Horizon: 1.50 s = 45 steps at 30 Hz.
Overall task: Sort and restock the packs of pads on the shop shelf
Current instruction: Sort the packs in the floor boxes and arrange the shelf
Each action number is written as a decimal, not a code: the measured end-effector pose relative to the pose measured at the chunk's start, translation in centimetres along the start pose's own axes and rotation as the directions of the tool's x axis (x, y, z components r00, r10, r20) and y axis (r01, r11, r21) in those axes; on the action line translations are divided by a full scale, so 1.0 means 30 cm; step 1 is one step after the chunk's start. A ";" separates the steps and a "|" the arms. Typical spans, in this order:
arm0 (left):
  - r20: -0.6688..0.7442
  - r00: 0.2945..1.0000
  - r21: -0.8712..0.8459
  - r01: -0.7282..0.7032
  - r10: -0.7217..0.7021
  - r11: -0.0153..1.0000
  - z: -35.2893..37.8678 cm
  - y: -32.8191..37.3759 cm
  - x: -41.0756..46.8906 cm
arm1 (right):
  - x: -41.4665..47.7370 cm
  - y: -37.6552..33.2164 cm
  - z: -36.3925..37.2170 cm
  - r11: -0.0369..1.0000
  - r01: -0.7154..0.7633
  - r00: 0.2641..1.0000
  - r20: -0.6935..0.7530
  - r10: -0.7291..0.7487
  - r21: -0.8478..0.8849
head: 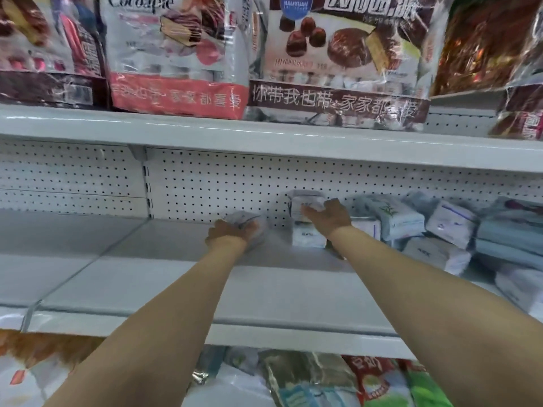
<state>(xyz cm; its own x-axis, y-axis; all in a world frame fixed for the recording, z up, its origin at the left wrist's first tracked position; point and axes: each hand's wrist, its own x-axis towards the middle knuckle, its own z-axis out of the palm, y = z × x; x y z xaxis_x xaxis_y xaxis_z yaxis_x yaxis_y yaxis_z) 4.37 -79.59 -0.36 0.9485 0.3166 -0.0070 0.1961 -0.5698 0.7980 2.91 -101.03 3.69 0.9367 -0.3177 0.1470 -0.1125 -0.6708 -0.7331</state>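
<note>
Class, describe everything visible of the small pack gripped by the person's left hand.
The small whitish soft plastic pack looks crumpled, with faint dark print too blurred to read. It seems to rest on the white metal shelf near the pegboard back, apart from the heap of packs at right. The left hand grips it.

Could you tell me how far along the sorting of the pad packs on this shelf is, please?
Early, it seems. Done: a short stack stands at the back. In hand: the left hand grips a loose pack beside it, and the right hand holds a top pack over the stack. Left: the heap on the right lies jumbled, and the shelf is mostly bare.
</note>
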 end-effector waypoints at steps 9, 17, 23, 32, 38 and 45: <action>0.036 0.998 0.017 -0.048 0.048 0.999 0.068 -0.031 0.185 | 0.198 -0.023 0.105 0.980 -0.059 0.982 -0.190 0.023 -0.188; 0.124 0.987 -0.098 -0.094 0.105 0.991 0.037 -0.047 0.176 | 0.206 -0.070 0.162 0.988 -0.150 0.983 -0.115 0.145 -0.039; 0.111 0.993 -0.241 -0.021 0.049 0.970 0.096 -0.138 0.283 | 0.201 -0.108 0.184 0.962 -0.263 0.962 -0.058 0.267 0.074; 0.108 0.994 -0.411 0.047 -0.002 0.911 -0.004 -0.143 0.098 | 0.021 -0.078 0.163 0.987 -0.115 0.993 0.027 0.113 0.108; 0.129 0.989 -0.573 0.132 -0.070 0.809 -0.104 -0.177 -0.166 | -0.173 -0.023 0.093 0.876 -0.196 0.981 0.086 0.176 0.440; 0.037 0.990 -0.605 0.131 -0.137 0.785 -0.131 -0.221 -0.475 | -0.500 0.097 -0.042 0.763 -0.187 0.981 0.154 0.116 0.619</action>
<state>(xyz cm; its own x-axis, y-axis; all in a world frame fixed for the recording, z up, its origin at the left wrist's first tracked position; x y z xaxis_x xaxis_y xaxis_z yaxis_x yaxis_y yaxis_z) -11.41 -77.34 -3.18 0.9213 0.3633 -0.1385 0.1280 0.0529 0.9904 -11.89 -99.06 0.19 0.9571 -0.2866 -0.0429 -0.0558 -0.0371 -0.9978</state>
